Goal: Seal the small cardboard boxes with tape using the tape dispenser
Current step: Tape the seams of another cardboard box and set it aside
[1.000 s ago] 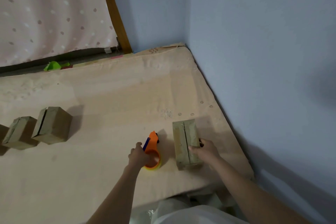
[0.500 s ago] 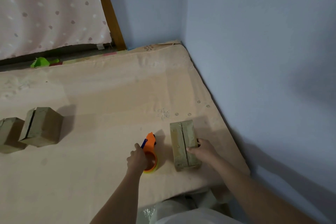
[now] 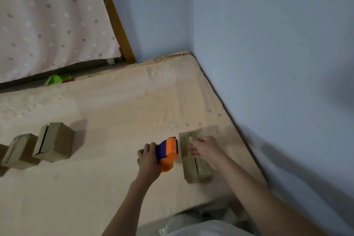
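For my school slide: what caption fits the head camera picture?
Left hand grips orange tape dispenser beside cardboard box.

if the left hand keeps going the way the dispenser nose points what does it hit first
Probably the cardboard box just right of the tape dispenser held by the left hand; depth is unclear.

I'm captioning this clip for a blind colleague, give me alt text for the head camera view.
A person's left hand grips an orange and blue tape dispenser beside a small cardboard box on a beige mattress, while the blurred right hand reaches over the box's open seam. Two more cardboard boxes stand at the left, with blue walls behind.
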Demonstrator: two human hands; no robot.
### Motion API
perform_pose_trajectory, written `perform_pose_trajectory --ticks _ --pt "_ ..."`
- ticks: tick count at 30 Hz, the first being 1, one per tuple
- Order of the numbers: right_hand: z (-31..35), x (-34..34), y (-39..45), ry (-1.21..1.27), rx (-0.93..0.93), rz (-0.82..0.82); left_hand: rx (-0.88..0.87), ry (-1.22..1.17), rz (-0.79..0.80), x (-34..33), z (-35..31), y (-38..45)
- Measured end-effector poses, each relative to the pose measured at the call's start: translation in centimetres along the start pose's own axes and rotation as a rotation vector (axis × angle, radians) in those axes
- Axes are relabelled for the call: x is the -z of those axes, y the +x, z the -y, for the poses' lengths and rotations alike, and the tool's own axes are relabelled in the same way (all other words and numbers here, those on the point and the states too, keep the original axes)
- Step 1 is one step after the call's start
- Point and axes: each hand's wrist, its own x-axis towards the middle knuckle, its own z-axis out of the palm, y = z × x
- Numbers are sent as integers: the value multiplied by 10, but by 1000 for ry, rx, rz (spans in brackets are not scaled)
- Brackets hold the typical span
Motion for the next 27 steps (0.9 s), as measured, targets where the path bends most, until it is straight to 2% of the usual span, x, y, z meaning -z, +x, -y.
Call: perform_pose_trajectory --ticks 2,4,7,10,14,19,23,27 --pt "4 -10 -9 80 -62 106 -47 57 2 1 -7 -7" --pt "4 -12 -15 133 -69 139 -86 85 4 2 -12 -13" --pt "-1 -5 -19 106 -72 110 -142 106 -1 2 -17 -21" --pt "-5 2 -24 234 -163 112 -156 69 -8 -1 -20 -28" --pt "-13 7 -26 214 -227 114 -189 99 -12 -7 -21 -33" --pt "-26 6 -15 12 -249 -53 -222 240 -16 -14 -27 -41" --pt "-36 4 -5 -189 -168 -234 -225 347 -63 -18 -28 -45" --pt "-34 15 -7 -311 -132 -223 -225 347 -65 -24 -24 -48"
